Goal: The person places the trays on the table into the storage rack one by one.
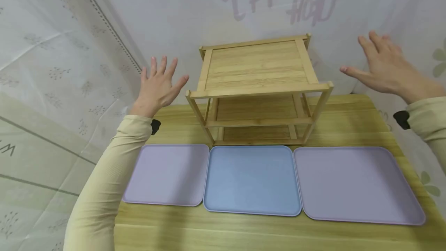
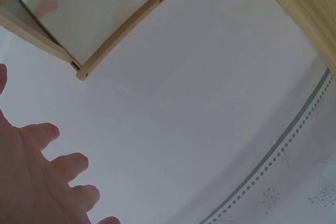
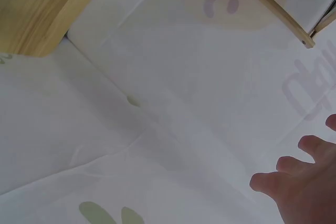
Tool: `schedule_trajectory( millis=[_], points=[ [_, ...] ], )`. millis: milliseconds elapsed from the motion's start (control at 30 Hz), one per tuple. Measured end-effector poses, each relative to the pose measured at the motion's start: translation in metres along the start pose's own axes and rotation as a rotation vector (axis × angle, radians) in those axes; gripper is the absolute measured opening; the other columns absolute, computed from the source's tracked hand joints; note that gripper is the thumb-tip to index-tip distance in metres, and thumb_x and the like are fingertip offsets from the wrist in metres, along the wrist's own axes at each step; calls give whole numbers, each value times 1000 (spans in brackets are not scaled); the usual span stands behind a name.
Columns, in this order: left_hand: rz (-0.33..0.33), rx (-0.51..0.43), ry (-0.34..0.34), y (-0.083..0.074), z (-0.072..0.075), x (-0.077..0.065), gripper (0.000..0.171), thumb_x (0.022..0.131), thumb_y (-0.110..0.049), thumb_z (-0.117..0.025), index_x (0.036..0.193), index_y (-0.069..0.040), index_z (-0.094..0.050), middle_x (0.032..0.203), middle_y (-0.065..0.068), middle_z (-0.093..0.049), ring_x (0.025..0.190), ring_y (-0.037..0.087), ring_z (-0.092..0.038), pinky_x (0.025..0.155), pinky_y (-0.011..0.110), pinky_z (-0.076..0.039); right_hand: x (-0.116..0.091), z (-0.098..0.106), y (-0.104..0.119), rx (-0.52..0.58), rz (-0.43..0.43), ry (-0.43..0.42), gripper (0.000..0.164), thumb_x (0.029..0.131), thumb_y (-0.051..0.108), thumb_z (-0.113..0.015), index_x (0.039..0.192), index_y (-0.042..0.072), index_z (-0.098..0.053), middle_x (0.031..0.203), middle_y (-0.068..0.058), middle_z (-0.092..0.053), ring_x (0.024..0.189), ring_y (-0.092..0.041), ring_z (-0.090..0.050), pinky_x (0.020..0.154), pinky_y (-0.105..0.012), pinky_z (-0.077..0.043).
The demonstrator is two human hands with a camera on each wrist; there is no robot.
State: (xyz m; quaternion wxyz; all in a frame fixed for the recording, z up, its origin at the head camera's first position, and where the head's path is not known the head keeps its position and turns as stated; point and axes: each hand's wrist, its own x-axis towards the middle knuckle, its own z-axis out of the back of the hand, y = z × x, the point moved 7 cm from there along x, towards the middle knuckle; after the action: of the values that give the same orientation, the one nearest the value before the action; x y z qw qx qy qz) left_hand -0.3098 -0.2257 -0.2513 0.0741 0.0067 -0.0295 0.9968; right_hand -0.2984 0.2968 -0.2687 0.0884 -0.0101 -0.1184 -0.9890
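In the head view a light wooden rack (image 1: 259, 67) with a flat top and lower shelves stands at the back of the table. My left hand (image 1: 158, 84) is raised to the left of the rack, fingers spread, holding nothing. On the other side my right hand (image 1: 388, 65) hangs in the air, fingers apart and slightly blurred, also holding nothing. In front of the rack three trays lie in a row: a pale lilac tray (image 1: 168, 173), a blue tray (image 1: 252, 179) and a larger purple tray (image 1: 357, 183). Both wrist views show spread fingers and parts of the rack's frame.
The wooden table (image 1: 244, 231) carries the rack and trays. White printed cloth (image 1: 156, 7) hangs close behind the rack, and patterned cloth runs along the left and right sides. The table's right edge (image 1: 400, 146) passes under the right forearm.
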Motion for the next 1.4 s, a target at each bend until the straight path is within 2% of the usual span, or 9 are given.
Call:
schedule_trajectory(
  millis=[333, 467, 567, 700, 867, 967, 1100, 1333, 1400],
  points=[
    [-6, -12, -5, -1, -2, -4, 80, 93, -73, -11, 156, -25, 2, 161, 6, 16, 145, 33, 23, 114, 63, 9, -3, 0, -1, 11, 13, -1, 91, 98, 57, -37, 152, 0, 8, 156, -24, 22, 140, -51, 22, 113, -63, 12],
    [0, -53, -37, -1, -4, -7, 78, 95, -69, -13, 156, -23, -2, 162, 7, 13, 147, 33, 20, 115, 64, 6, -7, 2, 0, 38, 26, -40, 90, 98, 54, -40, 153, -1, 5, 157, -30, 10, 142, -53, 12, 114, -65, 5],
    [20, -203, -103, 1, -8, -10, 71, 100, -58, -24, 156, -16, -13, 163, 13, 0, 149, 36, 5, 116, 63, -4, -15, 3, -1, 86, 30, -88, 87, 98, 49, -45, 153, -2, 0, 155, -37, -3, 141, -56, -1, 112, -69, -6],
    [46, -524, -181, 6, -27, -18, 53, 102, -31, -38, 149, -8, -34, 156, 17, -30, 143, 37, -29, 114, 56, -26, -31, -5, -6, 167, 38, -153, 80, 98, 38, -51, 150, -9, -12, 147, -42, -19, 136, -59, -15, 107, -70, -15],
    [65, -872, -145, 8, -69, -31, 46, 97, -7, -41, 142, -6, -43, 148, 14, -44, 135, 32, -45, 108, 48, -40, -56, -37, -15, 290, 13, -167, 68, 99, 27, -52, 145, -14, -24, 136, -43, -36, 116, -59, -37, 91, -69, -34],
    [63, -984, -114, 3, -93, -39, 46, 95, -2, -42, 141, -3, -43, 145, 16, -45, 131, 32, -49, 105, 47, -42, -73, -63, -24, 324, -20, -139, 63, 99, 27, -53, 141, -15, -32, 130, -42, -43, 107, -57, -45, 82, -65, -41],
    [55, -1039, -74, -6, -115, -46, 46, 94, -1, -44, 139, -1, -44, 142, 19, -47, 130, 35, -49, 105, 47, -43, -97, -98, -49, 340, -55, -92, 59, 98, 29, -54, 134, -17, -40, 125, -40, -48, 103, -56, -51, 70, -56, -49],
    [13, -1017, -55, -23, -131, -52, 42, 93, -5, -54, 135, -1, -51, 134, 22, -54, 123, 37, -55, 101, 48, -47, -148, -158, -94, 311, -138, 26, 58, 96, 27, -59, 125, -20, -44, 119, -44, -50, 97, -57, -54, 65, -47, -52],
    [7, -1014, -56, -26, -134, -51, 41, 94, -6, -56, 134, -1, -52, 133, 21, -55, 120, 37, -56, 100, 47, -48, -168, -171, -106, 313, -175, 45, 56, 94, 25, -62, 122, -21, -46, 116, -45, -50, 94, -57, -55, 61, -32, -50]
  ],
)
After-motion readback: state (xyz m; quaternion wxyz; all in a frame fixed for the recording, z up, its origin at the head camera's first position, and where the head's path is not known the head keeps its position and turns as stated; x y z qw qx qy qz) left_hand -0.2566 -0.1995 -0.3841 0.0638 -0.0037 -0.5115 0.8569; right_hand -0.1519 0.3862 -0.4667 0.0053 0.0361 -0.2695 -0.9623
